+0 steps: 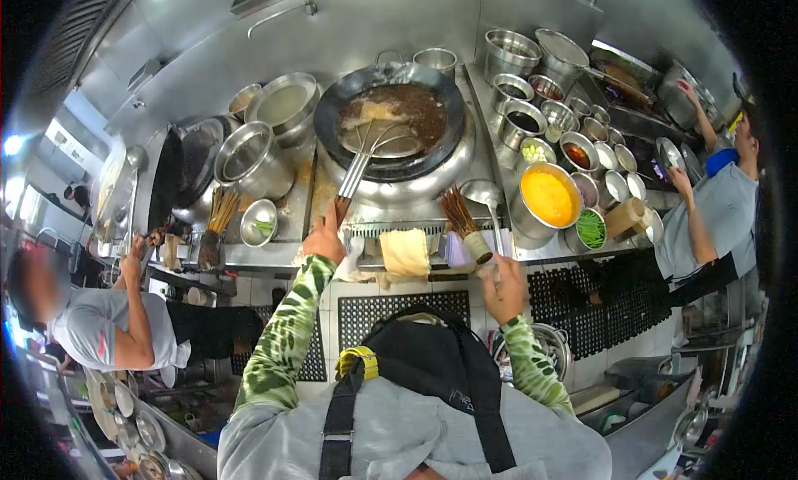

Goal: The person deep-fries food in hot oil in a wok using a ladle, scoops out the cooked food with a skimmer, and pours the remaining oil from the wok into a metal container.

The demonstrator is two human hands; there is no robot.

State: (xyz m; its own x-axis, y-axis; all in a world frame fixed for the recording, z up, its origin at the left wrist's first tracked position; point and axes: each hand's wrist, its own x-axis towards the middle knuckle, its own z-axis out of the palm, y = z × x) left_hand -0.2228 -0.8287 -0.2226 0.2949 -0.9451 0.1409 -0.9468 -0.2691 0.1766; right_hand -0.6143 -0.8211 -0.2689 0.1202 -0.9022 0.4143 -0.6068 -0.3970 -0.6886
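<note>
My left hand (324,241) is closed around the wooden handle of a wire strainer (356,177). The strainer's wire head lies over a large dark wok (328,106), at the near side of its dark brown, frothy liquid (416,106). My right hand (504,290) grips the handle of a metal ladle (480,191), whose bowl rests above the counter right of the wok. Between the ladle and the strainer stands a bamboo brush (460,218), bristles up. A folded yellow cloth (405,254) hangs at the counter's front edge.
Right of the ladle, a pot of orange-yellow liquid (549,196) stands by a bowl of chopped greens (591,229) and several sauce containers. Pots (253,160) and a small bowl (259,222) sit at left. Co-workers stand at left (125,322) and right (706,206).
</note>
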